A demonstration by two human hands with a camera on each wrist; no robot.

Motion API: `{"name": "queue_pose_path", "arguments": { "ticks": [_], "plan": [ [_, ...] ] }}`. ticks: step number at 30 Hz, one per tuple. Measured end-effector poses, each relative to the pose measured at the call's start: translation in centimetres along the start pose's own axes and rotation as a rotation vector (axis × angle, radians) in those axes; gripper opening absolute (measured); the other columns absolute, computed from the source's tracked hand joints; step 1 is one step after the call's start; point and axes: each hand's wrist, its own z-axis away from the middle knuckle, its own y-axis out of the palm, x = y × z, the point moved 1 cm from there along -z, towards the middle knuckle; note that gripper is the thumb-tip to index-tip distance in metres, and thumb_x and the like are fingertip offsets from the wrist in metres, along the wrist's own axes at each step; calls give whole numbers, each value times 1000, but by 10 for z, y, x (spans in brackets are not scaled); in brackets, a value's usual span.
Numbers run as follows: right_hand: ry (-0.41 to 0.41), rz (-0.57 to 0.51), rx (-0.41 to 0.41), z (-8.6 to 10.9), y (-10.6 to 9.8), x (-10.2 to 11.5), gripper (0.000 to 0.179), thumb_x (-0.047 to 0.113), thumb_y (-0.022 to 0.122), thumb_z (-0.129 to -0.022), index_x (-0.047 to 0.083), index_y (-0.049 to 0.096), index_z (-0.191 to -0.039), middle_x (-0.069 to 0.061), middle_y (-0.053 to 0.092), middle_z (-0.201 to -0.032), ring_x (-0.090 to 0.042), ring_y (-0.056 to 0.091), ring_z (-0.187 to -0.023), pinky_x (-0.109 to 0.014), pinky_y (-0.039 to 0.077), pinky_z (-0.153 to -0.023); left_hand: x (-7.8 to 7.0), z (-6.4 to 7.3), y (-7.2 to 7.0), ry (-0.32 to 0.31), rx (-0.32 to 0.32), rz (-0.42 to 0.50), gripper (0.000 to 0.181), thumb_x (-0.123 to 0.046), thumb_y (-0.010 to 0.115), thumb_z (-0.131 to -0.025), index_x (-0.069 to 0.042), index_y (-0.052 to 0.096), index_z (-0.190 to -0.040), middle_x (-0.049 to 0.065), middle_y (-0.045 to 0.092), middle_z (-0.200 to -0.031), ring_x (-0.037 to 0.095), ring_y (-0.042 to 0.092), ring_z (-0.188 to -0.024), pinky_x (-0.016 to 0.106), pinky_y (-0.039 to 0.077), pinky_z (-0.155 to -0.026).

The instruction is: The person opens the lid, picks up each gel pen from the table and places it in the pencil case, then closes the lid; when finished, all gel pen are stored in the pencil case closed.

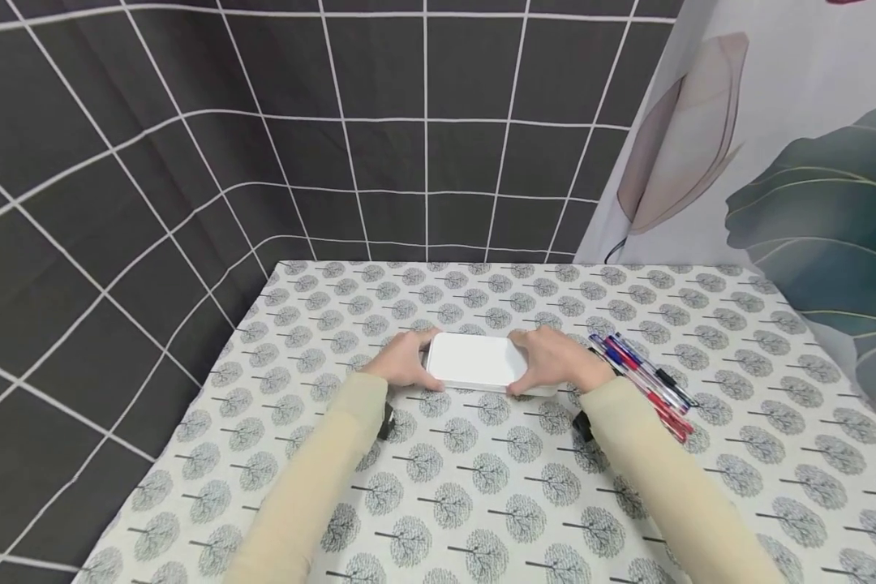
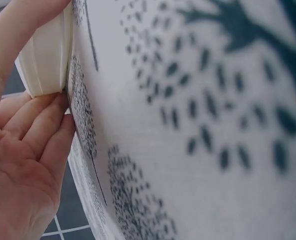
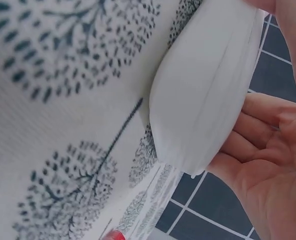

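Observation:
A white rectangular box (image 1: 474, 361) with rounded corners lies on the patterned cloth in the head view, its long side running left to right. My left hand (image 1: 405, 359) grips its left end, thumb at the near edge and fingers round the far side. At the other end, my right hand (image 1: 553, 358) holds it the same way; a pale strip of the box's lower part shows past the thumb. The left wrist view has fingers against the end of the box (image 2: 47, 57). Its smooth, curved side (image 3: 200, 95) fills the middle of the right wrist view.
Several pens (image 1: 670, 415) with blue, red and black caps lie in a loose bundle beside my right forearm. The tablecloth (image 1: 453, 503) is white with grey tree prints. Behind it hangs a dark gridded curtain (image 1: 380, 154), with a leaf-print curtain (image 1: 774, 73) at the right.

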Motion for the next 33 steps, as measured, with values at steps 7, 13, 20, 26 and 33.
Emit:
{"name": "queue_pose_path", "arguments": {
  "ticks": [7,13,20,26,33],
  "plan": [
    [34,-74,90,-5,-18,-12,80,47,77,-71,-2,58,-132,-11,73,-104,-11,59,-70,-32,54,-76,-3,-4,-4,24,18,40,97,-25,95,-56,-21,51,-142,0,62,-135,18,60,-117,36,41,-111],
    [122,-206,166,-1,-24,-21,82,50,76,-76,2,52,-139,-19,66,-124,-21,61,-91,-47,49,-99,-6,-5,1,53,40,72,97,-25,94,-57,-18,50,-143,0,64,-131,16,61,-114,36,41,-111],
    [111,-356,86,7,-26,-23,64,46,73,-83,8,60,-133,-19,56,-139,-35,58,-116,-54,43,-106,1,-5,4,41,34,56,90,-28,94,-56,-13,56,-136,-1,68,-122,15,63,-107,37,44,-107],
    [98,-362,-21,10,-39,-19,44,35,62,-93,8,64,-128,-15,67,-124,-12,54,-66,-36,51,-77,0,-2,2,28,45,26,92,-31,94,-58,-10,54,-138,2,61,-136,20,56,-125,38,37,-115],
    [144,-436,-130,16,-43,-24,36,27,59,-95,10,66,-126,-14,71,-106,-13,61,-78,-35,54,-76,0,0,-2,19,34,-9,102,-34,93,-57,-9,47,-144,4,51,-147,23,46,-136,41,29,-119]
  ]
}}
